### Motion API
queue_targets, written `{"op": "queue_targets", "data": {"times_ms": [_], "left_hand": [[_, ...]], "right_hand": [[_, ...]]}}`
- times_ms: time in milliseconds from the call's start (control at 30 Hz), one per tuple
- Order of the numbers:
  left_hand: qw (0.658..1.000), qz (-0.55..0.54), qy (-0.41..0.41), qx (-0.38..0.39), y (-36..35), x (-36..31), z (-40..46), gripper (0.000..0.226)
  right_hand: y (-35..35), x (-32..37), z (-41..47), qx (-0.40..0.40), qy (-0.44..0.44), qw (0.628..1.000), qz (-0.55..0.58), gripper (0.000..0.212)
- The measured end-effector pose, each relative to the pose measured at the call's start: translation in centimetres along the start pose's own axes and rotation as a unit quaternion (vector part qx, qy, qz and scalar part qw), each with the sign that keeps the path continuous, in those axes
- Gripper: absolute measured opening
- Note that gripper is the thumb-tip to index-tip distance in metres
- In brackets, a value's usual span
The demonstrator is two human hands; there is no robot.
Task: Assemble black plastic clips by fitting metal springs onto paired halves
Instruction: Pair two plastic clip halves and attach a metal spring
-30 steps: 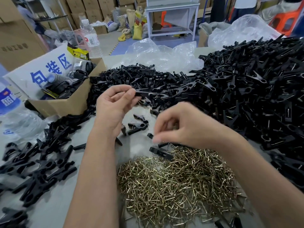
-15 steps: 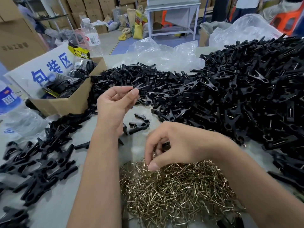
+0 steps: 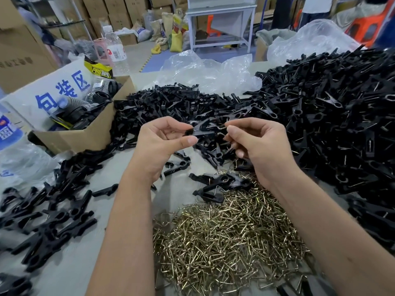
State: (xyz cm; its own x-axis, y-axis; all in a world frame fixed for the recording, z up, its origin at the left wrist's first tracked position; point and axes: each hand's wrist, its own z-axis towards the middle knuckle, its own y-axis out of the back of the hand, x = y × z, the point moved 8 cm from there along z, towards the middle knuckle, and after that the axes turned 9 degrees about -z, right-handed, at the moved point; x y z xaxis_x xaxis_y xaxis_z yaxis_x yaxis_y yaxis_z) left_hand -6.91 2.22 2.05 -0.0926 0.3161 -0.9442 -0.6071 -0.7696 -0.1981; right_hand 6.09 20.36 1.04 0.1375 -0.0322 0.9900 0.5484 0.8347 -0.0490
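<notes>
My left hand (image 3: 161,142) pinches a pair of black clip halves (image 3: 203,129) between thumb and fingers, held level above the table. My right hand (image 3: 256,144) faces it from the right and grips a thin metal spring (image 3: 222,131) whose end touches the right end of the halves. A heap of brass-coloured springs (image 3: 224,236) lies on the table below my forearms. A long pile of loose black halves (image 3: 171,103) runs behind my hands.
A big mound of black clips (image 3: 333,116) fills the right side. More clips (image 3: 49,214) are scattered at the left. An open cardboard box (image 3: 81,133) with a blue-lettered sign, a water bottle (image 3: 115,54) and crumpled clear plastic (image 3: 205,71) stand at the back.
My right hand has risen from the spring heap, bringing a spring up to the halves. My left hand has shifted slightly right, toward it.
</notes>
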Motion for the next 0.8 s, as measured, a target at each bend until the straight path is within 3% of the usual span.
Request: {"op": "queue_targets", "data": {"times_ms": [167,667,800], "left_hand": [[0.998,-0.001,-0.006,0.056,-1.6,-0.1,-0.1,0.035],[0.997,0.011,0.011,0.075,-3.3,-0.1,-0.3,0.028],[0.997,0.009,0.011,0.079,-3.3,-0.1,-0.4,0.027]], "right_hand": [[0.3,-0.4,0.0,-0.021,0.000,1.000,-0.023,0.004],[0.3,0.2,-0.6,-0.081,0.049,0.989,-0.112,0.008],[-0.4,-0.3,-0.7,-0.029,-0.006,0.999,-0.030,0.016]]}}
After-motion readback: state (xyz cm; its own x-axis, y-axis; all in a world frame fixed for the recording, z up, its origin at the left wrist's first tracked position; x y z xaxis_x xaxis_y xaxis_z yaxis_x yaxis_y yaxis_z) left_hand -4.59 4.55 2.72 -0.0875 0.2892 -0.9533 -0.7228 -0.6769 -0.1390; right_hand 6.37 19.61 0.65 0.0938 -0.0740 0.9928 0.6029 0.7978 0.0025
